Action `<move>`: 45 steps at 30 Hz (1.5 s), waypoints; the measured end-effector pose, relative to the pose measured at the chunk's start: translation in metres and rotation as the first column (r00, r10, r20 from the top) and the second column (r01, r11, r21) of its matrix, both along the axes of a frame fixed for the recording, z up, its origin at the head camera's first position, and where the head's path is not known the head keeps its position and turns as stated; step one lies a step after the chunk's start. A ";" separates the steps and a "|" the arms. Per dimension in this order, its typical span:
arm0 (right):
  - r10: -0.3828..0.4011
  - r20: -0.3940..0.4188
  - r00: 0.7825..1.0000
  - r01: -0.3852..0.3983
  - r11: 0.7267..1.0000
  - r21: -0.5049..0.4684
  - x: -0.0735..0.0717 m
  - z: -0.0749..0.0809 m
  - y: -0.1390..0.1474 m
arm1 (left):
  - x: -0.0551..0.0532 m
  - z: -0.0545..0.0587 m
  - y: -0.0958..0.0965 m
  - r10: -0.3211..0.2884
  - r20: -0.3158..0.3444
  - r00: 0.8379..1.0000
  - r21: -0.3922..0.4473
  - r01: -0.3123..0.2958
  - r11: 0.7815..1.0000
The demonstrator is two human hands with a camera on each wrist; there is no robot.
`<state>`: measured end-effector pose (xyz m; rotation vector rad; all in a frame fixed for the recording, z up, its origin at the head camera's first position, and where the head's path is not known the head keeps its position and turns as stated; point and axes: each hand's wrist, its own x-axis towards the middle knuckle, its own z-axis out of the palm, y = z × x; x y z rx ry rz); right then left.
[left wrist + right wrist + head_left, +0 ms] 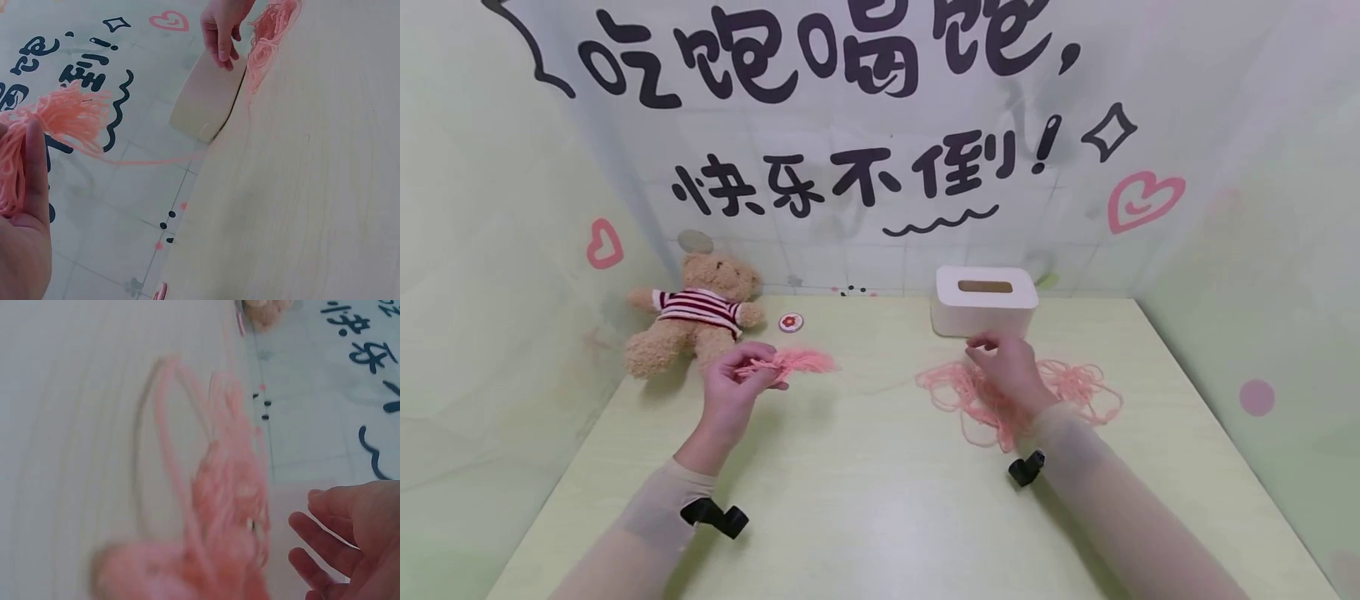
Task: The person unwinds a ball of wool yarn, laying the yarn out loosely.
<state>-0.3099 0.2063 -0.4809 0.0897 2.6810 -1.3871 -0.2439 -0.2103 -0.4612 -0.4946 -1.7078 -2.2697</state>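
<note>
My left hand (pixel 730 395) grips a looped bundle of pink yarn (pixel 805 361) near the teddy bear; in the left wrist view the bundle (pixel 78 115) fans out beyond the fingers. A thin strand of yarn (pixel 147 162) runs from it toward a loose, tangled yarn pile (pixel 1078 385) on the right side of the table. Above that pile hovers my right hand (pixel 1009 367), in front of the tissue box. Its fingers (pixel 328 540) are loosely bent and apart, with nothing seen between them in the right wrist view.
Against the back wall stands a white tissue box (pixel 985 315). A teddy bear (pixel 700 308) in a striped top sits at the back left, with a small round badge (pixel 791 322) beside it. Printed walls border the pale table (pixel 865 483) at the back and sides.
</note>
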 end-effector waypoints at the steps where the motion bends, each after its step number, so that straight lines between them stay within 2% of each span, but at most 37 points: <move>1: 0.029 -0.021 0.999 -0.029 1.000 0.000 0.004 0.002 -0.008 | 0.000 -0.001 0.003 -0.004 0.003 1.000 -0.003 0.004 1.000; 3: 0.113 -0.064 0.992 -0.114 0.993 -0.014 0.013 0.006 -0.025 | 0.000 -0.003 0.009 -0.010 0.009 1.000 -0.005 0.010 1.000; 5: 0.219 -0.103 0.970 -0.226 0.973 -0.052 0.021 0.010 -0.044 | 0.000 -0.004 0.015 -0.019 0.008 1.000 -0.013 0.019 1.000; 8: 0.369 -0.122 0.921 -0.384 0.914 -0.135 0.034 0.015 -0.072 | -0.001 -0.005 0.022 -0.040 0.005 0.999 -0.024 0.040 0.999; 10: 0.439 -0.126 0.889 -0.456 0.872 -0.176 0.042 0.017 -0.088 | -0.001 -0.005 0.027 -0.054 0.007 0.999 -0.033 0.054 0.998; 12: 0.466 -0.098 0.879 -0.475 0.847 -0.237 0.049 0.018 -0.102 | -0.001 -0.004 0.030 -0.068 0.012 0.998 -0.042 0.069 0.997; 15: 0.447 -0.054 0.893 -0.439 0.836 -0.328 0.054 0.017 -0.118 | 0.000 -0.004 0.033 -0.072 0.021 0.997 -0.057 0.073 0.996; 18: 0.428 -0.018 0.904 -0.397 0.821 -0.410 0.054 0.013 -0.128 | 0.001 -0.003 0.035 -0.058 0.032 0.998 -0.068 0.060 0.996; 23: 0.450 -0.021 0.893 -0.404 0.779 -0.479 0.051 0.009 -0.137 | 0.002 -0.004 0.037 -0.047 0.041 0.998 -0.067 0.049 0.997; 26: 0.443 -0.018 0.897 -0.393 0.777 -0.491 0.052 0.009 -0.140 | 0.002 -0.005 0.037 -0.054 0.039 0.998 -0.065 0.057 0.996; 32: 0.415 0.032 0.909 -0.354 0.811 -0.466 0.055 0.005 -0.140 | 0.002 -0.006 0.039 -0.082 0.027 0.996 -0.061 0.083 0.995; 36: 0.423 0.033 0.905 -0.351 0.790 -0.503 0.056 0.003 -0.140 | 0.002 -0.005 0.040 -0.101 0.017 0.995 -0.061 0.102 0.993; 39: 0.401 0.013 0.916 -0.334 0.782 -0.526 0.055 0.003 -0.142 | 0.002 -0.005 0.041 -0.110 0.017 0.994 -0.054 0.110 0.992; 42: 0.359 -0.016 0.933 -0.318 0.805 -0.501 0.054 0.004 -0.146 | 0.002 -0.005 0.042 -0.115 0.024 0.993 -0.049 0.116 0.992; 45: 0.349 -0.036 0.936 -0.325 0.825 -0.462 0.054 0.004 -0.149 | 0.002 -0.005 0.045 -0.117 0.029 0.993 -0.052 0.118 0.992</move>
